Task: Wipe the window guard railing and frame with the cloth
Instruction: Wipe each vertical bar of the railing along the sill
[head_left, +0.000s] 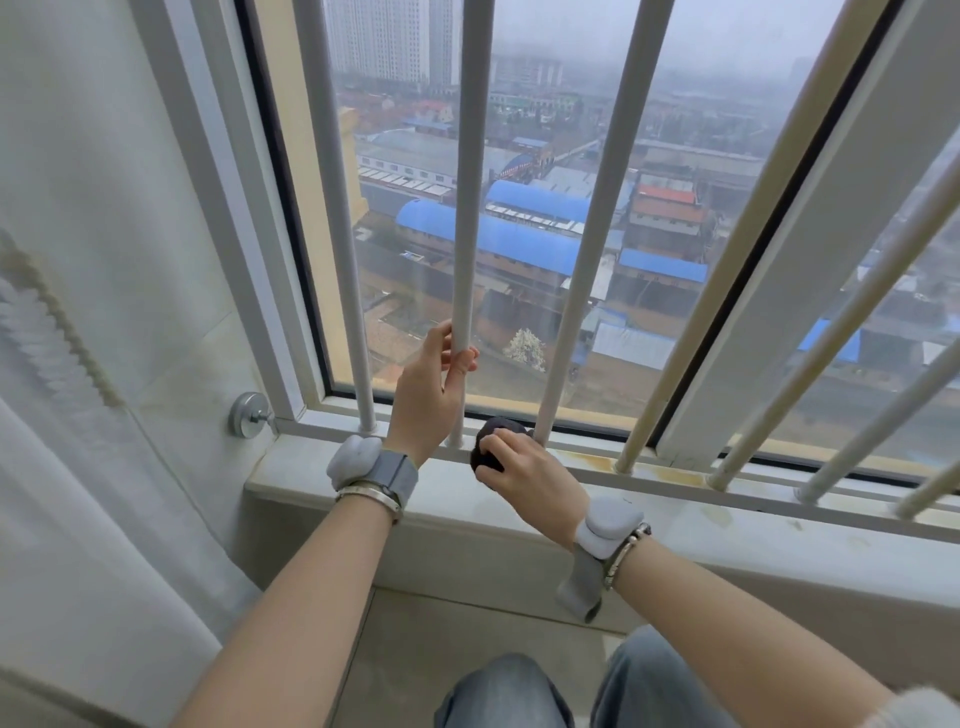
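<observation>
The left hand (431, 387) has its grip wrapped around a vertical bar (470, 208) of the window guard railing, low on the bar, just above the bottom rail (675, 480). The right hand (524, 467) has its grip clamped on a dark, bunched cloth (493, 434), which bulges out ahead of the fingers and presses against the bottom rail at the foot of the next bar (587, 260) to the right. The window frame (270, 234) rises at left.

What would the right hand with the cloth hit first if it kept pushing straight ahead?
Probably the foot of the bar just beyond the cloth held by the right hand; depth is hard to judge.
</observation>
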